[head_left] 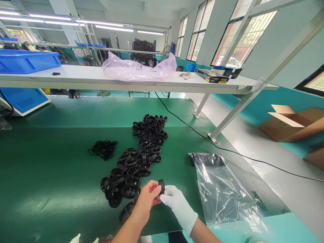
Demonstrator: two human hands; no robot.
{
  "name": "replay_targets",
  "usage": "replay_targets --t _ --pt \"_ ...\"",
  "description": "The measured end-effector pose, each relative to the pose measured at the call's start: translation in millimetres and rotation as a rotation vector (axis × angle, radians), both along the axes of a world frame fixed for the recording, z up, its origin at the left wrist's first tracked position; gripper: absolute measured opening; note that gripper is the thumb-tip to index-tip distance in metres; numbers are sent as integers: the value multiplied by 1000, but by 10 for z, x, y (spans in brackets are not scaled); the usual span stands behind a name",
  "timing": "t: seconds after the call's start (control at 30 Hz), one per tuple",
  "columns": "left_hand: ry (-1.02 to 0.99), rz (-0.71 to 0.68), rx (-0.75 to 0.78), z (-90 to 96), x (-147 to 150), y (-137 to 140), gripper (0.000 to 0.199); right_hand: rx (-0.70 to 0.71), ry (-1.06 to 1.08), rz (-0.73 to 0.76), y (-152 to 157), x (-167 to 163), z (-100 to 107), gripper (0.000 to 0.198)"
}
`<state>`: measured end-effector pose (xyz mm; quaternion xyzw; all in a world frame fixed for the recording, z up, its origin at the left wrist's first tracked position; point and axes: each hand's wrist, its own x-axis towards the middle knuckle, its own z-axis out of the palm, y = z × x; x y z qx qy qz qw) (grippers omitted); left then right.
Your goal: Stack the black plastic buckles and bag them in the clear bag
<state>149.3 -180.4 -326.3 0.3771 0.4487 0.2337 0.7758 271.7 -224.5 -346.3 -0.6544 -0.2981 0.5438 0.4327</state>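
While the black coil point(161, 186) is pinched by the bare left hand point(149, 195) and the gloved right hand point(175, 199), right of the cable pile point(144, 160), its loops could be sprung loose by a slackened grip

Above the green worktop point(50, 179), from my distant seat, I view a white shelf point(83, 75) carrying a blue bin point(27, 62) at left, a crumpled pink plastic bag point(139, 71) midway, and a beige cloth point(186, 75) near a flat black box point(212, 76) at right; a blue slotted housing point(22, 101) stands below the bin; I trace a long black cord point(177, 118) from beneath the shelf toward the right edge; beyond, I find an open cardboard box point(283, 126), barred windows point(198, 33) and lit tube lamps point(113, 28).
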Motion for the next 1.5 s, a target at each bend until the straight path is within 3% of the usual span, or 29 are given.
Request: replay_targets --t 0.2,0.37,0.57,0.7,0.93,1.13,1.33,1.5 --pt "53 28 3 6 36 1 28 56 53 -12 -9 -19 -8 20" --pt "100 28 9 13 46 62 30 -70 254 -22 -52 22 -22 37" --pt "58 -13 -31 44 75 101 30 -13 488 -160 -67 80 150 52" --pt "72 -70 36 69 93 90 31 -11 562 -71 -11 67 194 83" --pt "166 -244 318 193 -10 111 16 50 876 137 -103 172 300 70" --pt "179 -355 373 272 -50 90 5 78 815 220 -109 169 354 59" --pt "313 -557 521 380 -117 99 3 27 721 255 -159 152 441 63" --pt "180 -602 429 424 -160 119 7 -34 634 243 -208 106 388 61"
